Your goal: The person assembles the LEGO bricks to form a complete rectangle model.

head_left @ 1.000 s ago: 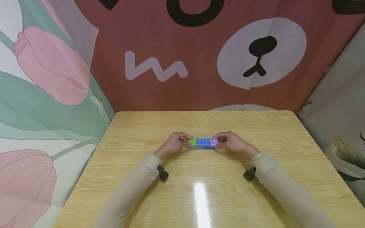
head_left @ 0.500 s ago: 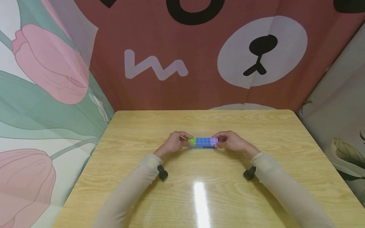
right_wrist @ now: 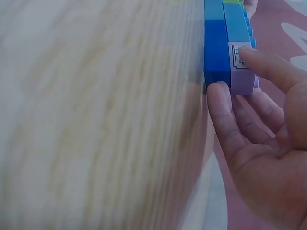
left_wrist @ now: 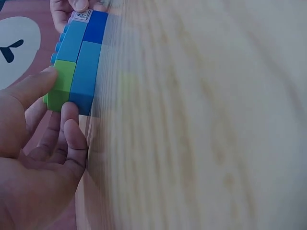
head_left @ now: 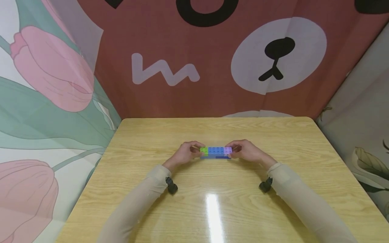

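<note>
A two-layer block of toy building bricks stands on the table between both hands. Its upper row runs from a lime green brick [head_left: 204, 150] through a blue studded brick [head_left: 216, 150] to a light purple brick [right_wrist: 243, 82] with a printed label. Below lie a lighter blue brick [left_wrist: 85, 79] at the left and a dark blue brick [right_wrist: 217, 52] at the right. With thumb in front and a finger behind, my left hand [head_left: 183, 153] pinches the green brick. My right hand [head_left: 247, 152] grips the purple brick the same way, its thumb over the label's edge.
The wooden table [head_left: 188, 209] reaches back to a red cloth [head_left: 212, 98] with a cartoon bear print. A flower-patterned cloth [head_left: 54, 67] hangs at the left, another patterned cloth [head_left: 358, 101] at the right. Small black wrist cameras [head_left: 172, 186] sit on both sleeves.
</note>
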`<state>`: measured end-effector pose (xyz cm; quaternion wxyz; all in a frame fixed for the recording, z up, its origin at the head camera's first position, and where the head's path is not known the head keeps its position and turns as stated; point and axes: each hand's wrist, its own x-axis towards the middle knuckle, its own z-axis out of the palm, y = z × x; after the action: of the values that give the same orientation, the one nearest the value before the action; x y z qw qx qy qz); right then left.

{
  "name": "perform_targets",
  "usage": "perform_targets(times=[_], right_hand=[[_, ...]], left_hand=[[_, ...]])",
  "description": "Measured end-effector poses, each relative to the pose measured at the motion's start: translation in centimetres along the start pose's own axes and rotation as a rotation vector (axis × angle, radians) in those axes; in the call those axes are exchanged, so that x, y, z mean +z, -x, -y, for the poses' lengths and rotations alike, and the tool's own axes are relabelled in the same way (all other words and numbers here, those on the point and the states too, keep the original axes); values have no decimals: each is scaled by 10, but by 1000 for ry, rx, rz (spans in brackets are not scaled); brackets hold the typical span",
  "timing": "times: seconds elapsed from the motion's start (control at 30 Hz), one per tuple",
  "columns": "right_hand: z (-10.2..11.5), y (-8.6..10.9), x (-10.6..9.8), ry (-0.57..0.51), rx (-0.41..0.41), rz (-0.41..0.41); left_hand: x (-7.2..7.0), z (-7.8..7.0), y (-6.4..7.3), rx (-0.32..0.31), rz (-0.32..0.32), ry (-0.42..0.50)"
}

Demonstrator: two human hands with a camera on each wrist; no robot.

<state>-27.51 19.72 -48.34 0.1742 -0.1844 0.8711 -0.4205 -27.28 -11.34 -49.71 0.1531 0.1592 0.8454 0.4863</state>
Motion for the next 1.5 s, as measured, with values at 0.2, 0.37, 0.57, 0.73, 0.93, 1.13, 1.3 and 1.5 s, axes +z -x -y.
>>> perform_targets(times=[0.2, 0.37, 0.57, 0.73, 0.93, 1.13, 1.3, 1.5], right_hand=[[-3, -2, 0, 16, -11, -25], [-1, 0, -1, 26, -16, -34], [-2, 0, -3, 11, -23, -40], [-5, -3, -4, -28, -52, -52], [-3, -5, -4, -78, -50, -63], [-3, -5, -4, -83, -28, -73], [-2, -5, -5, -57, -32, -77], [-3, -7, -6, -22, -13, -94]], left_hand=[[-2, -1, 0, 7, 11, 26], [-2, 0, -1, 19, 18, 19], [-4, 1, -2, 7, 31, 54], [-4, 3, -4, 19, 7, 66], [-5, 5, -7, 45, -29, 54], [-5, 6, -10, 46, -65, 83], [-5, 4, -10, 38, -73, 121], [-5, 3, -10, 34, -81, 119]])
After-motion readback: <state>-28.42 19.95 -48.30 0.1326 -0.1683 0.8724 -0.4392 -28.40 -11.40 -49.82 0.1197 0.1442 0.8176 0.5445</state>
